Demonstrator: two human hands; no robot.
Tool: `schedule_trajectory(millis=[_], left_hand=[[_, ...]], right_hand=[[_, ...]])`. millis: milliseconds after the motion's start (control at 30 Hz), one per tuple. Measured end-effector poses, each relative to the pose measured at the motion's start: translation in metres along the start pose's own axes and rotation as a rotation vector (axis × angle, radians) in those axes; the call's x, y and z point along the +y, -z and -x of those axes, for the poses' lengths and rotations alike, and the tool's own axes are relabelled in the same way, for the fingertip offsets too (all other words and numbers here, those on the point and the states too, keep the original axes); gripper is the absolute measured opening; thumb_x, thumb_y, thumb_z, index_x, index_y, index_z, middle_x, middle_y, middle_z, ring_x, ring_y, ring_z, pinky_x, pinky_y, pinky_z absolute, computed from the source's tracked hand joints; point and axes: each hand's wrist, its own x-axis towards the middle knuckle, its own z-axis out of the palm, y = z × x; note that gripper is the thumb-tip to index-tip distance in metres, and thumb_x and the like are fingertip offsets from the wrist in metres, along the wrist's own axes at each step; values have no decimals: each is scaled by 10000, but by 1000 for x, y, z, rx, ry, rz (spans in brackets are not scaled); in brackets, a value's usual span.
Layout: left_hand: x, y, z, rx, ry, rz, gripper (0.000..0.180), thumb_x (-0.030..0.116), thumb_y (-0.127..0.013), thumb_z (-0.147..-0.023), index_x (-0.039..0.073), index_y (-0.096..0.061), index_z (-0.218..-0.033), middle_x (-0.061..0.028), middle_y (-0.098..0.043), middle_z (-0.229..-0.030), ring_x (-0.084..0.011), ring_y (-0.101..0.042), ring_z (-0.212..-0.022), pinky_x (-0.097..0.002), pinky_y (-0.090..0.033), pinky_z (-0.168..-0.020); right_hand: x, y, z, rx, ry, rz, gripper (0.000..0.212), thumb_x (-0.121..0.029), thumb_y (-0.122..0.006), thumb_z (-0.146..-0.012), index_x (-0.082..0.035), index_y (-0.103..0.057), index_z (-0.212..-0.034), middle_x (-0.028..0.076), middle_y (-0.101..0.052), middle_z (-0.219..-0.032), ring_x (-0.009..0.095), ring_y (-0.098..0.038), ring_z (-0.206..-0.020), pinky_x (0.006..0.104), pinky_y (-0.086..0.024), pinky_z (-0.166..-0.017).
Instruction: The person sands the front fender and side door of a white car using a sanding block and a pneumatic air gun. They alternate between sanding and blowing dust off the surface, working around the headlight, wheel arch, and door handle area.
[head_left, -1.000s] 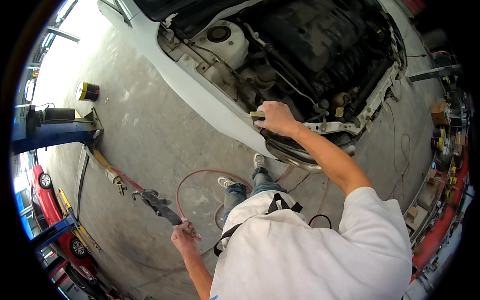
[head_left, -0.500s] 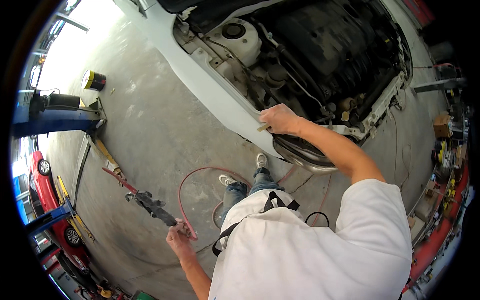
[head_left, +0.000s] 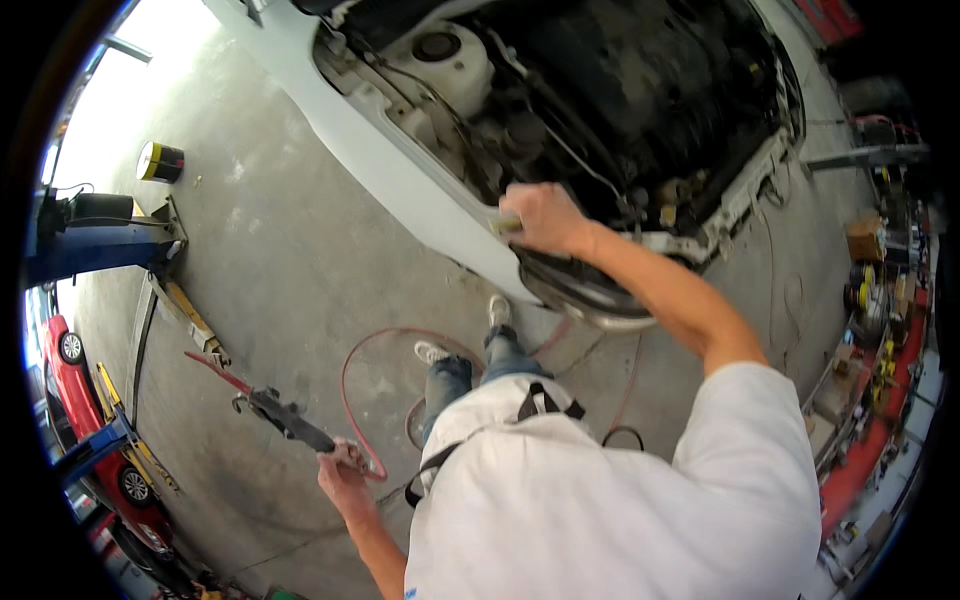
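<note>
My left hand (head_left: 345,470) is closed around the rear end of a dark air tool (head_left: 287,418), held out at the lower left above the floor. A narrow red strip like a sanding belt juts from its far end. A red air hose (head_left: 352,395) loops on the floor and runs up to my left hand. My right hand (head_left: 545,217) is closed at the front corner of the car's white fender (head_left: 400,190). A small tan strip (head_left: 509,221) shows at its fingers, blurred; its kind is unclear.
The car's engine bay (head_left: 600,110) lies uncovered beyond my right hand. A blue lift arm (head_left: 100,250) and a dark bucket with a yellow label (head_left: 160,162) are at left. A red car (head_left: 75,375) stands further off. Shelves with boxes and tools (head_left: 880,350) line the right.
My right hand has shifted slightly up along the fender edge, with the tan strip now blurred. The whole view has slid a little; my left hand keeps its hold on the air tool.
</note>
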Motion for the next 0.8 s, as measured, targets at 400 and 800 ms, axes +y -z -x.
schedule_trajectory(millis=[400, 800], left_hand=[[9, 5, 1, 1, -26, -29, 436, 435, -507, -973, 33, -554, -810, -71, -555, -1030, -159, -512, -805, -275, -386, -620], [9, 2, 6, -33, -11, -69, 416, 472, -493, -966, 78, -571, -857, -46, -527, -1061, -142, -488, -820, -293, -368, -638]], right_hand=[[16, -27, 13, -211, -147, 175, 174, -209, -687, -727, -77, -680, -840, 109, -652, -885, 304, -645, -876, 402, -521, -754], [6, -32, 13, -80, -541, -79, 280, -301, -736, -730, -57, -681, -858, 136, -680, -858, 332, -651, -867, 428, -521, -783]])
